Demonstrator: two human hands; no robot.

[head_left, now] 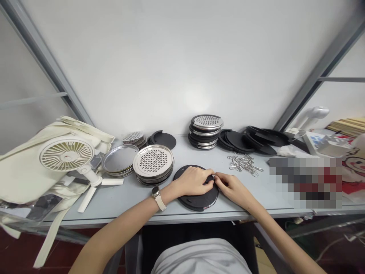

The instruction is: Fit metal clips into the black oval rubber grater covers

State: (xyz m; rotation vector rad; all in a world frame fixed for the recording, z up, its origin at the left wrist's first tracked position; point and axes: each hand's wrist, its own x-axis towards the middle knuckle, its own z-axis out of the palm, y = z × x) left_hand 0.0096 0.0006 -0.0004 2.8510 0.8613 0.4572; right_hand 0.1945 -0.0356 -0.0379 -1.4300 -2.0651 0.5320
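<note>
A round black disc [196,198] lies flat on the grey table [137,201] right in front of me. My left hand [194,180] rests on top of it with fingers curled, pressing near its right rim. My right hand [229,186] meets it at that rim, fingertips pinched on a small metal piece [213,177] that is too small to name. A pile of small metal clips [245,164] lies just beyond my right hand. A watch sits on my left wrist.
Perforated metal discs [153,163] and plain metal trays [119,160] are stacked at left. A taller stack [205,131] and overlapping black discs [251,139] stand at the back. A white fan [67,154] on a cloth bag lies far left. Clutter fills the right end.
</note>
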